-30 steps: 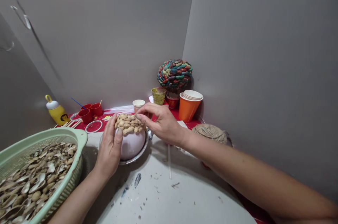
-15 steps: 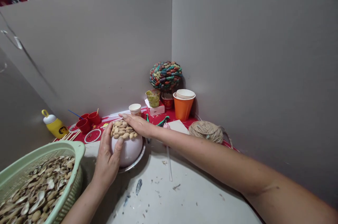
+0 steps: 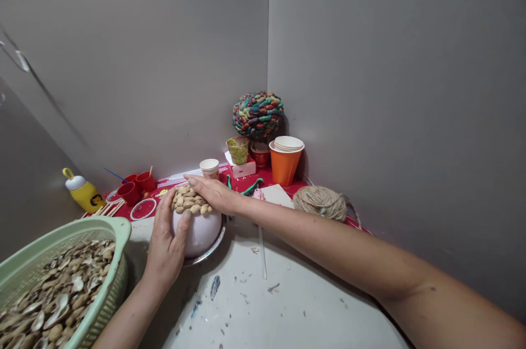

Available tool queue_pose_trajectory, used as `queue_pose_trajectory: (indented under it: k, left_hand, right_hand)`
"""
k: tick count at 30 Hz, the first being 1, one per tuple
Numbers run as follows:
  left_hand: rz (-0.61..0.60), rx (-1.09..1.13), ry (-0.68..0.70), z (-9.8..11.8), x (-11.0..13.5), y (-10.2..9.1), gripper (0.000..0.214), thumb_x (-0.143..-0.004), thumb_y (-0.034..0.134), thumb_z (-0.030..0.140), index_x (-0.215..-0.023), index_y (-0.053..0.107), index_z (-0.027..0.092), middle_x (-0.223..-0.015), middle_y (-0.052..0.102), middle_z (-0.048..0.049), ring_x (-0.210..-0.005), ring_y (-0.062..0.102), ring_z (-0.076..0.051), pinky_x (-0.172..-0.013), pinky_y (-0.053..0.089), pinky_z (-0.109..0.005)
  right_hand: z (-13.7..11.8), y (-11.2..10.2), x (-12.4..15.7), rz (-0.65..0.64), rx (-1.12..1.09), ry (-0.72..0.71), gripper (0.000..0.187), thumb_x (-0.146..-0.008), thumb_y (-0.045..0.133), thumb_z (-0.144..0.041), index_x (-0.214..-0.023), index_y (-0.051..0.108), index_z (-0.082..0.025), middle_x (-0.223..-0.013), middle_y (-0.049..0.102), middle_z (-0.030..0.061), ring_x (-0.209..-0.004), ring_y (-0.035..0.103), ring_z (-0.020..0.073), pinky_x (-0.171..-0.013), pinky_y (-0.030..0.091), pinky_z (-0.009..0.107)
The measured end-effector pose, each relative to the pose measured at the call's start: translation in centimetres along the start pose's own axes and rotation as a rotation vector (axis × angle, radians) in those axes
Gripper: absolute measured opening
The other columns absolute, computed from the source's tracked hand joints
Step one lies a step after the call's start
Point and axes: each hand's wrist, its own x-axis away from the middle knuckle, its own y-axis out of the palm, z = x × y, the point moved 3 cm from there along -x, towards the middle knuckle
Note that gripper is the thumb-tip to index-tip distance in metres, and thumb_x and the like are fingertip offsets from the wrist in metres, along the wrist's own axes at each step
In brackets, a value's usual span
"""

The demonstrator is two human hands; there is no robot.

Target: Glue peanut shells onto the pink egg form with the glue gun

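Note:
A smooth white ball (image 3: 202, 234), its upper part covered with peanut shells (image 3: 187, 199), rests in a silver-rimmed dish (image 3: 213, 255). My left hand (image 3: 166, 239) grips the ball's near left side, thumb against the lower edge of the shells and fingers curved round the left. Over the top and far right side lies my right hand (image 3: 213, 193), pressed to the shells; its fingers are mostly hidden behind them. At lower left, a green plastic basket (image 3: 123, 228) holds many loose peanut shells (image 3: 61, 294).
Behind stand red cups (image 3: 129, 194), a paper cup (image 3: 209, 167), an orange cup stack (image 3: 285, 167) and a colourful ball-topped ornament (image 3: 258, 113). A twine ball (image 3: 320, 202) lies right, a yellow bottle (image 3: 86, 195) left. Grey walls (image 3: 370, 91) meet behind the paint-stained table (image 3: 304, 289).
Both hands keep the same hold on the shell-covered ball. The view has shifted very slightly, so the things on the table appear a little higher.

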Motion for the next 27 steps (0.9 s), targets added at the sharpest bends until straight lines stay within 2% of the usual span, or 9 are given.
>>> queue_pose_trajectory:
  k: [4, 7, 10, 13, 16, 20, 23, 27]
  left_hand:
    - [-0.022, 0.048, -0.003, 0.0, 0.1, -0.1, 0.056, -0.096, 0.041, 0.049, -0.146, 0.035, 0.026, -0.154, 0.036, -0.0103, -0.143, 0.031, -0.026, -0.118, 0.020, -0.050]
    - [-0.006, 0.014, 0.016, 0.1, 0.0, 0.0, 0.058, -0.094, 0.047, 0.049, -0.145, 0.036, 0.026, -0.152, 0.039, -0.0111, -0.141, 0.033, -0.027, -0.117, 0.022, -0.051]
    - [0.012, -0.025, 0.017, 0.2, -0.1, 0.0, 0.060, -0.091, 0.052, 0.049, -0.144, 0.037, 0.025, -0.149, 0.043, -0.0121, -0.138, 0.038, -0.027, -0.116, 0.026, -0.050]
    - [0.000, -0.027, 0.008, 0.5, -0.1, -0.1, 0.059, -0.092, 0.051, 0.050, -0.144, 0.038, 0.024, -0.149, 0.043, -0.0121, -0.138, 0.038, -0.027, -0.116, 0.025, -0.050]
    - [0.001, -0.006, -0.010, 0.6, 0.1, -0.3, 0.060, -0.093, 0.047, 0.051, -0.146, 0.037, 0.025, -0.152, 0.041, -0.0110, -0.141, 0.034, -0.027, -0.118, 0.022, -0.049]
    - [0.020, 0.063, -0.074, 0.3, 0.4, -0.6, 0.060, -0.095, 0.040, 0.054, -0.148, 0.036, 0.026, -0.156, 0.037, -0.0090, -0.145, 0.029, -0.026, -0.119, 0.019, -0.047]
    - [0.114, 0.141, -0.067, 0.5, 0.7, -1.2, 0.057, -0.097, 0.035, 0.053, -0.147, 0.038, 0.027, -0.156, 0.037, -0.0076, -0.145, 0.030, -0.025, -0.119, 0.020, -0.045]
    - [0.373, 0.277, 0.029, 2.9, 1.3, -2.8, 0.044, -0.099, 0.034, 0.046, -0.135, 0.051, 0.027, -0.146, 0.050, -0.0061, -0.136, 0.043, -0.024, -0.116, 0.030, -0.043]
  right_hand:
    - [0.0, -0.1, 0.0, 0.010, 0.001, 0.006, 0.073, -0.095, 0.029, -0.068, -0.139, 0.051, -0.015, -0.146, 0.046, 0.0142, -0.139, 0.041, 0.0237, -0.120, 0.025, 0.045]
    - [0.1, 0.0, 0.0, 0.016, -0.007, 0.014, 0.069, -0.096, 0.031, -0.065, -0.139, 0.050, -0.015, -0.146, 0.047, 0.0139, -0.139, 0.041, 0.0235, -0.120, 0.025, 0.046]
    - [0.1, 0.0, 0.1, 0.018, -0.023, 0.020, 0.068, -0.096, 0.032, -0.064, -0.140, 0.050, -0.015, -0.146, 0.047, 0.0139, -0.139, 0.041, 0.0233, -0.120, 0.024, 0.046]
    - [0.1, -0.1, 0.0, 0.029, -0.049, 0.030, 0.072, -0.095, 0.031, -0.067, -0.139, 0.050, -0.014, -0.146, 0.047, 0.0146, -0.139, 0.041, 0.0237, -0.120, 0.023, 0.045]
    - [0.1, -0.7, -0.1, 0.058, -0.093, 0.040, 0.073, -0.094, 0.030, -0.069, -0.138, 0.053, -0.016, -0.141, 0.052, 0.0147, -0.134, 0.047, 0.0246, -0.116, 0.031, 0.045]
    - [-0.2, -2.0, -0.3, 0.114, -0.168, 0.023, 0.065, -0.097, 0.028, -0.065, -0.130, 0.058, -0.017, -0.124, 0.064, 0.0156, -0.119, 0.060, 0.0236, -0.102, 0.047, 0.045]
    - [-1.2, -3.0, -0.1, 0.175, -0.217, -0.033, 0.056, -0.099, 0.033, -0.058, -0.122, 0.061, -0.015, -0.115, 0.068, 0.0150, -0.111, 0.063, 0.0207, -0.097, 0.050, 0.042]
    - [-3.9, -4.0, 1.0, 0.275, -0.250, -0.149, 0.042, -0.096, 0.047, -0.052, -0.105, 0.065, -0.015, -0.107, 0.069, 0.0102, -0.103, 0.064, 0.0166, -0.095, 0.050, 0.035]
